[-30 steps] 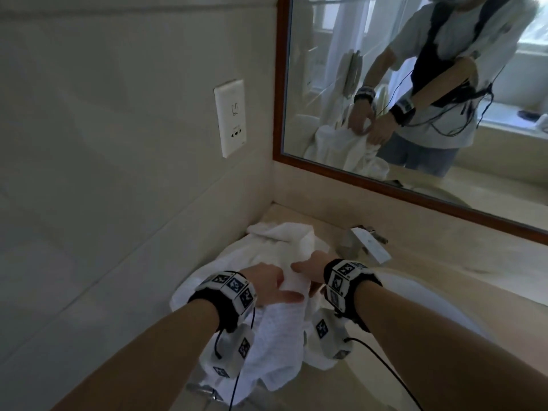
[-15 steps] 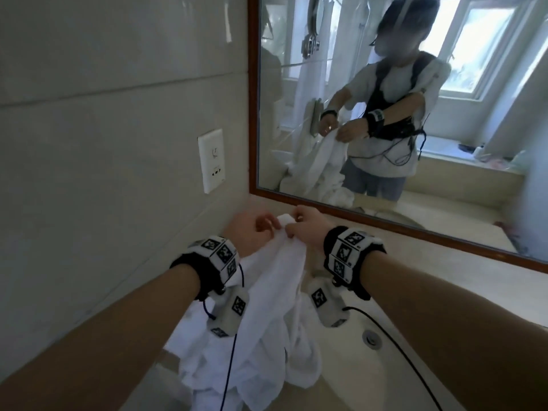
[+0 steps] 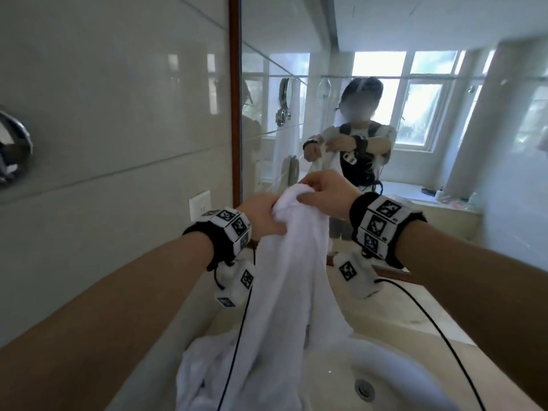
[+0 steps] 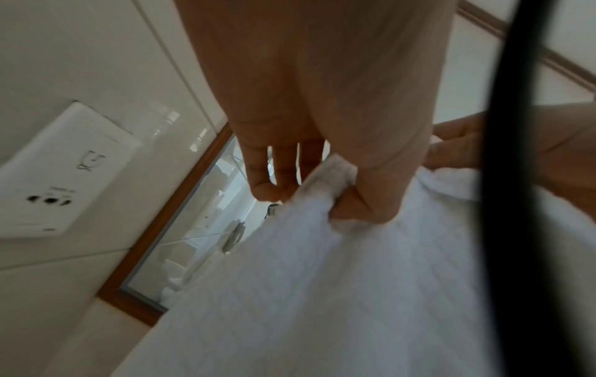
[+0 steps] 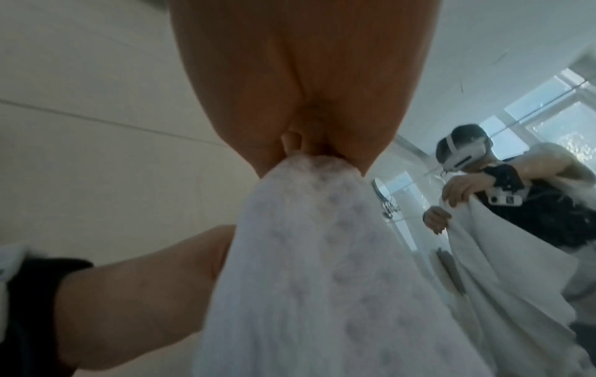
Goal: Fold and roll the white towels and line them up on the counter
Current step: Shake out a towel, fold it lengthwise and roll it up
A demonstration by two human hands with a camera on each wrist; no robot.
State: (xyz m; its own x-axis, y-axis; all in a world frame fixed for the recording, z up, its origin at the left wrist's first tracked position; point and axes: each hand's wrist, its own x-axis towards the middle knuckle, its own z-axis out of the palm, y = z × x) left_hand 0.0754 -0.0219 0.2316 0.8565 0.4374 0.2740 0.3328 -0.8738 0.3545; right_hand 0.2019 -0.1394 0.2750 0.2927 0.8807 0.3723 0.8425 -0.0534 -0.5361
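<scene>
A white towel hangs bunched from both my hands, held up in front of the mirror. My left hand grips its top edge from the left, thumb curled into the cloth. My right hand pinches the same top edge just to the right, its fingers closed round the bunched towel. The towel's lower part trails down to a crumpled white towel heap on the counter beside the sink. How many towels lie in that heap I cannot tell.
A white sink basin with a drain lies below right. The beige counter runs along the wood-framed mirror. A wall socket sits on the tiled wall at left. A chrome fitting juts out far left.
Both hands took hold of the towel on the counter and lifted it up, from counter level to in front of the mirror. The towel now hangs lengthwise beneath them.
</scene>
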